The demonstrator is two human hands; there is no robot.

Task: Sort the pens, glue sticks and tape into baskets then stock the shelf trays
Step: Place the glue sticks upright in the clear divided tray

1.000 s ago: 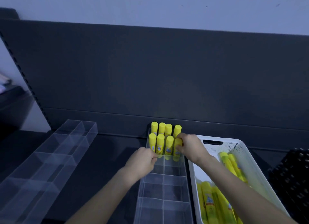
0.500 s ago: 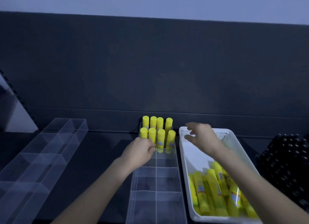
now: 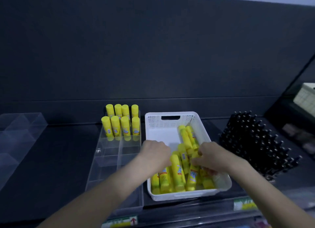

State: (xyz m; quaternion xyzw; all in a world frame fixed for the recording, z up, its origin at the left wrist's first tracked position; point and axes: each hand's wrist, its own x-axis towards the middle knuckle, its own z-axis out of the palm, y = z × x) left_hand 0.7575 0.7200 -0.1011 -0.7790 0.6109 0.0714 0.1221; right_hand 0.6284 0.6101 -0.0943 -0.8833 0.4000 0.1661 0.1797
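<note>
On the dark shelf (image 3: 59, 151), straight ahead, a white basket (image 3: 170, 124) with perforated walls and a slot handle at its far end holds a heap of loose glue sticks (image 3: 177, 173), all yellow, lying on their sides and crossed over one another, mostly toward the near and right part of the basket. Both hands reach into it from the near side. The left hand (image 3: 156, 153) hangs over the basket's left wall, knuckles up, with its fingers bent down among the sticks and hidden from the camera, so I cannot tell whether it holds anything. The right hand (image 3: 211, 157) is over the middle of the heap, its fingers and thumb curled round a glue stick (image 3: 193, 175) whose labelled body shows below the thumb; the picture is somewhat blurred there.

Just left of the basket, touching or nearly touching its wall, stands a clear tray (image 3: 109, 166) divided into compartments. Its far compartments carry eight upright glue sticks (image 3: 125, 125) in two rows of four, caps up; the nearer compartments show only clear plastic. A second clear tray (image 3: 20, 125) sits well apart at the far left. Right of the basket a dense block of black pens (image 3: 255, 139) stands packed together. Green-and-white price labels (image 3: 119, 221) run along the shelf's front edge
</note>
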